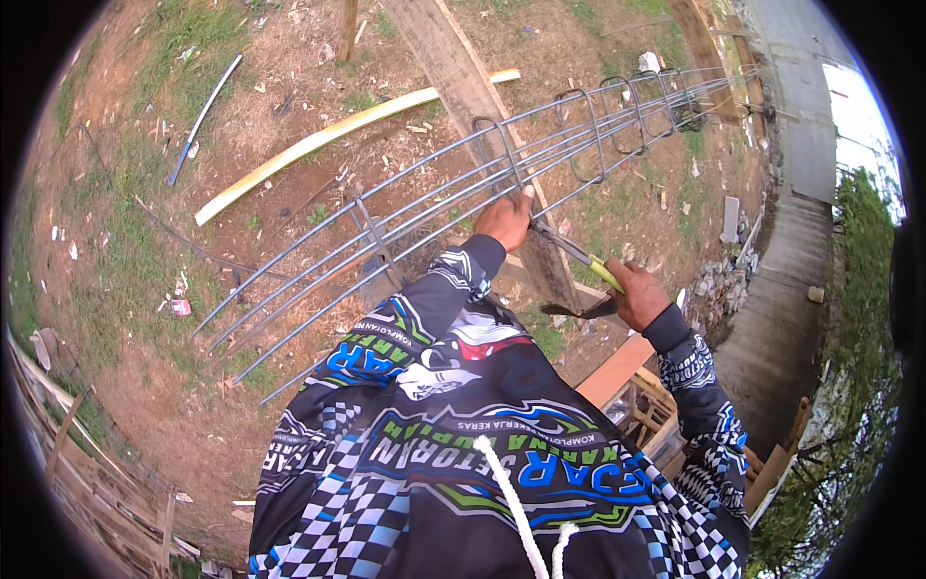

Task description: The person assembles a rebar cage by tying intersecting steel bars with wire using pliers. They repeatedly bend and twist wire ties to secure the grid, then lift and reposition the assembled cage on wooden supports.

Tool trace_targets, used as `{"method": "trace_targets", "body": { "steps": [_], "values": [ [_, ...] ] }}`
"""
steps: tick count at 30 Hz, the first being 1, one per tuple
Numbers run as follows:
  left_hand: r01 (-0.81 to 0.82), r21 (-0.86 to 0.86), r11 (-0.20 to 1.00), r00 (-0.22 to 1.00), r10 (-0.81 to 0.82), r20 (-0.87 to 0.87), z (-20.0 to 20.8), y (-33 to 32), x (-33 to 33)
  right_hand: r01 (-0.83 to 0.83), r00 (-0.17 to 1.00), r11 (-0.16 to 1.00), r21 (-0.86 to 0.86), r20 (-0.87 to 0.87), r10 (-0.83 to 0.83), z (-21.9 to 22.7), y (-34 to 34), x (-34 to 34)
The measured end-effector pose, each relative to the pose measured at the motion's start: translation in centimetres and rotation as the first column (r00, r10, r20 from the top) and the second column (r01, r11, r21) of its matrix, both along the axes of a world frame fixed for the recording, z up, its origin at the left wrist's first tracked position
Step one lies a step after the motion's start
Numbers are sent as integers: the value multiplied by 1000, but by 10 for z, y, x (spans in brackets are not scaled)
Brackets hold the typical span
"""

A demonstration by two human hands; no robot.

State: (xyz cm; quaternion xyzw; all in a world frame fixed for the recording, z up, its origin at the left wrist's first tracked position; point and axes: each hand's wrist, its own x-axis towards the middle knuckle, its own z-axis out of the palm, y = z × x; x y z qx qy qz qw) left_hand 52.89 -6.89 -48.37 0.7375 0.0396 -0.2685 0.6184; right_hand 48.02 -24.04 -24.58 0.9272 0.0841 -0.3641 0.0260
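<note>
A long cage of steel rebar with square stirrups stretches across in front of me. My left hand is closed around a lower bar of it, thumb up beside a stirrup. In my right hand is a pair of pincers with a yellow-green grip; its dark metal head points at the bars right beside my left hand. A dark curved strip runs out from under the right hand; whether it belongs to the pincers I cannot tell. The pincers' jaws are too small to read.
A wooden plank passes beneath the cage. On the grass and dirt lie a pale yellow strip and a thin blue-white one. A wooden frame stands near my right forearm. A concrete path runs along the right.
</note>
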Motion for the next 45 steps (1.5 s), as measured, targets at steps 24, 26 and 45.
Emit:
{"method": "trace_targets", "body": {
  "steps": [24, 26, 45],
  "values": [
    [47, 71, 996, 998, -45, -36, 22, 14, 5, 797, 518, 601, 64, -585, -625, -7, -6, 15],
    [23, 172, 985, 961, -69, 267, 65, 41, -20, 786, 540, 612, 87, -577, -612, -9, -12, 13],
    [481, 202, 853, 592, -486, 643, 103, -50, 4, 128, 985, 987, -96, 127, -115, 21, 9, 32]
  ]
}}
